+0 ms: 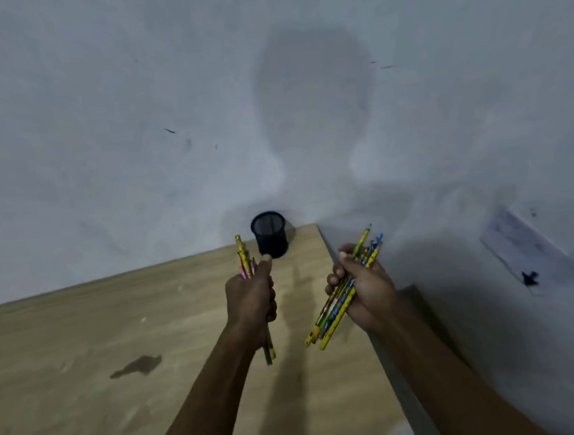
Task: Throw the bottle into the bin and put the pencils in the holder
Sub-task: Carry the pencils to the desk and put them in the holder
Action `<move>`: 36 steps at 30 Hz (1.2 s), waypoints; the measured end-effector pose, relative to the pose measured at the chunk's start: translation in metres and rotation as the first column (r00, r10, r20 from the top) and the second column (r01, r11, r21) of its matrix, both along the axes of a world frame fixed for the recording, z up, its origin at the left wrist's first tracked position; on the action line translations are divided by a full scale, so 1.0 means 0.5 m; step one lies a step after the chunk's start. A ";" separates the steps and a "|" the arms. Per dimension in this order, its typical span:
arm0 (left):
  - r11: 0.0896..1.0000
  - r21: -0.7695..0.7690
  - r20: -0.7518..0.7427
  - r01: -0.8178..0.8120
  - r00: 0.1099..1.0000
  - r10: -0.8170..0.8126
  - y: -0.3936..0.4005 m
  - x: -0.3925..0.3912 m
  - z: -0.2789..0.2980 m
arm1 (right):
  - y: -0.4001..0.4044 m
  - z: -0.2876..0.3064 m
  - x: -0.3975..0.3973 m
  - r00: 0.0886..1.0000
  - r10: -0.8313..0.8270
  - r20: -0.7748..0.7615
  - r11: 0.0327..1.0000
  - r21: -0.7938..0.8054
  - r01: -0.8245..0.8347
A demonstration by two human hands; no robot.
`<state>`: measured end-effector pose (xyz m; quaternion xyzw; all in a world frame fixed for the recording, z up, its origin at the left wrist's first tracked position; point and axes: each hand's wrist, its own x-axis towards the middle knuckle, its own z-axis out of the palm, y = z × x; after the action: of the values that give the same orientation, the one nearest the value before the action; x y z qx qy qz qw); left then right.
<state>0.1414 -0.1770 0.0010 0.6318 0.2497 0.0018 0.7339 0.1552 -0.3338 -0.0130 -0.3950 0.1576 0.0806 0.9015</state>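
Gripping pencil bundles (345, 302), both hands (250, 297) raised just short of the mesh holder (269, 234).

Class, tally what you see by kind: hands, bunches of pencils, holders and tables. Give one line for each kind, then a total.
Hands: 2, left hand and right hand
Bunches of colourful patterned pencils: 2, left bunch, right bunch
Black mesh cylindrical holder: 1
Light wooden table: 1
Total: 6
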 end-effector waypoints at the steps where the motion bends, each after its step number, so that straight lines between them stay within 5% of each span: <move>1: 0.999 -0.001 0.027 -0.039 0.999 0.039 0.016 0.047 -0.009 | 0.021 -0.008 0.044 0.999 -0.028 0.017 1.000 -0.001 0.028; 7: 0.966 0.009 0.183 -0.259 0.950 0.253 0.081 0.290 -0.053 | 0.119 -0.046 0.277 0.965 -0.149 0.215 0.977 -0.121 0.178; 15: 0.951 0.049 0.413 -0.305 0.873 0.259 0.077 0.476 -0.105 | 0.203 -0.075 0.471 0.889 -0.096 0.447 0.869 -0.398 0.294; 36: 0.910 0.372 0.434 -0.183 0.901 0.004 0.089 0.517 -0.265 | 0.266 -0.227 0.505 0.912 0.086 0.402 0.620 -0.738 0.267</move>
<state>0.3998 -0.1325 -0.1317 0.7408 0.1091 0.2265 0.6229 0.4078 -0.2007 -0.1264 -0.7448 0.0096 -0.1246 0.6555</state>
